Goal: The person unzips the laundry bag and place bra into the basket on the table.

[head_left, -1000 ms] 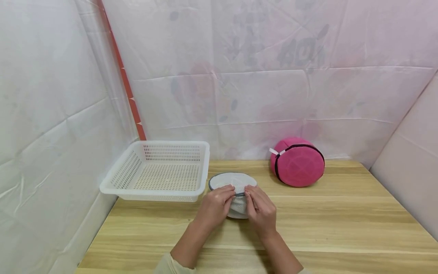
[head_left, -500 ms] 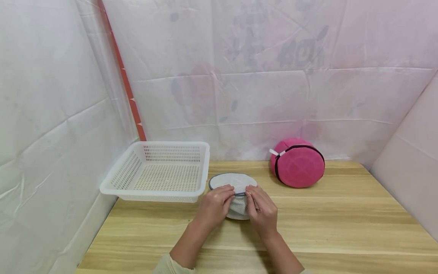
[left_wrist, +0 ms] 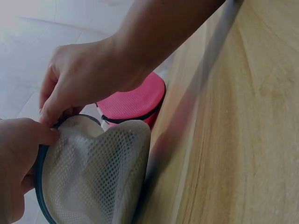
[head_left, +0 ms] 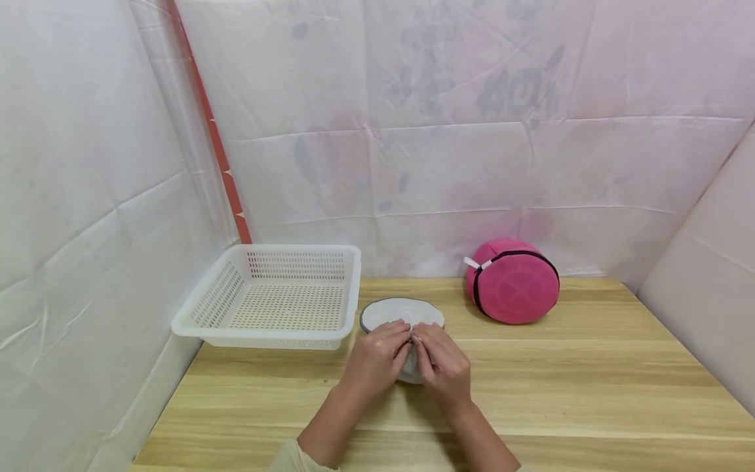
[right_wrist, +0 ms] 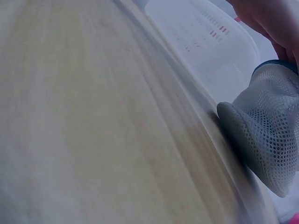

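Observation:
A round white mesh laundry bag point(head_left: 396, 309) with blue-grey edging stands on the wooden table in front of the person. My left hand point(head_left: 373, 362) pinches the bag's front rim from the left. Close beside it, almost touching, my right hand point(head_left: 446, 372) pinches the same rim. In the left wrist view, the fingertips of the left hand point(left_wrist: 18, 156) and right hand point(left_wrist: 86, 72) meet at the edging, above the sagging mesh side. The fingers cover that part of the rim, and I cannot tell whether a zipper pull is between them.
A white perforated plastic basket point(head_left: 265, 337) stands left of the mesh bag, near the left sheet wall. Farther back on the right is a pink mesh bag point(head_left: 519, 290) with a black zipper and white tab. White sheeting point(head_left: 448, 170) closes off the table's back.
Both hands have drawn together along the front rim, so the stretch of edging between them is now mostly covered. The basket and pink bag have stayed put.

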The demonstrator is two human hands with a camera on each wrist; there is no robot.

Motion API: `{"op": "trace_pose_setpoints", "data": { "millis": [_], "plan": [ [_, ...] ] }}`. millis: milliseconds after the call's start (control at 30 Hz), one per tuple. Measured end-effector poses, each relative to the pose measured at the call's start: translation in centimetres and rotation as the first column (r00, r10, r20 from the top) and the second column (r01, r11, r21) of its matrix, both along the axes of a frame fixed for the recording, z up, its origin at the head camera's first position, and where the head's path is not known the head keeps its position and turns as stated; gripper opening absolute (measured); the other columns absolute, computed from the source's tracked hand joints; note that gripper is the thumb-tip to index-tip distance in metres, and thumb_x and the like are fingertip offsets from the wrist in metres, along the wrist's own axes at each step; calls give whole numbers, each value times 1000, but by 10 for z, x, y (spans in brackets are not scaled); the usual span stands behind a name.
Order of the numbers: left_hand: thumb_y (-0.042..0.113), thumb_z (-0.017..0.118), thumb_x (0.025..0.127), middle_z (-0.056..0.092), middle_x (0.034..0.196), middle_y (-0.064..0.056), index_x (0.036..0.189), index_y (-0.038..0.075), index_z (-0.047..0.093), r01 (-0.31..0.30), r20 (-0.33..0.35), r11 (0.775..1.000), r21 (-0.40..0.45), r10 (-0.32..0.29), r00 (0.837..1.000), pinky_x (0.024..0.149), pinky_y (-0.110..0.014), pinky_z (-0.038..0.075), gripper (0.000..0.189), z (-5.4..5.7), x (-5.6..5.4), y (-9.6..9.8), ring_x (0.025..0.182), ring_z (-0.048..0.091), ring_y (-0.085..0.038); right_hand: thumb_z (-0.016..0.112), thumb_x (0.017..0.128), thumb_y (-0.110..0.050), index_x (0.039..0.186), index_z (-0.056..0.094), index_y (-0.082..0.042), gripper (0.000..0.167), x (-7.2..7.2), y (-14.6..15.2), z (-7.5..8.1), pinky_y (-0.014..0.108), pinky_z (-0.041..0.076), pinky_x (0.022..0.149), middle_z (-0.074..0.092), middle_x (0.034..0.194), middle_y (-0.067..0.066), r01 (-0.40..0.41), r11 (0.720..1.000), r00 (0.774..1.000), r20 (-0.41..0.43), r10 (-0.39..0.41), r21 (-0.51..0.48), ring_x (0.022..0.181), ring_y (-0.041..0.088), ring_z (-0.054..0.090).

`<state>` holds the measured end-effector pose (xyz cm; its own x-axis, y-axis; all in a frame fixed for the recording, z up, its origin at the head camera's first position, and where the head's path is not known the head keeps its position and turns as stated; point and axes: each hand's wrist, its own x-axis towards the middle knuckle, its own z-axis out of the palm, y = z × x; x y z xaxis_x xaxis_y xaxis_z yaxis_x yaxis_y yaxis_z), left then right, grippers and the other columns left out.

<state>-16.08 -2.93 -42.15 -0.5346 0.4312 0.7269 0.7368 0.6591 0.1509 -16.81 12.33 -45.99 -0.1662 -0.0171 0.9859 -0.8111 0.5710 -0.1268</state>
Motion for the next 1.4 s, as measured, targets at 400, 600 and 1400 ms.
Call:
{"op": "trace_pose_setpoints", "data": {
  "millis": [400, 600, 1400],
  "plan": [
    [10, 77, 84, 76, 103, -6, 100, 6, 77, 16, -10, 999, 34, -15, 1000, 92, -31, 57, 17, -3, -1, 1, 103, 71, -20, 65, 94, -9, 88, 75, 4, 18, 1, -1, 0, 33, 51, 102, 73, 88, 18, -9, 1000, 1000, 2, 9, 12, 82, 31, 70],
    [8, 78, 82, 76, 104, -6, 97, 5, 78, 15, 20, 999, 39, -16, 1000, 93, -32, 56, 15, -1, -1, -1, 103, 71, -21, 64, 94, -11, 88, 75, 4, 20, -1, 2, 0, 33, 50, 103, 74, 88, 18, 25, 1000, 1000, 11, -25, -7, 82, 31, 71],
    [9, 77, 84, 75, 106, -7, 96, 4, 78, -29, 139, 999, 38, 23, 990, 93, -33, 56, 14, 0, -3, -7, 106, 70, -21, 67, 90, -7, 91, 75, 5, 14, -7, 14, -6, 29, 49, 104, 74, 90, 18, 54, 997, 996, 67, -51, -48, 84, 34, 71]
  ]
}}
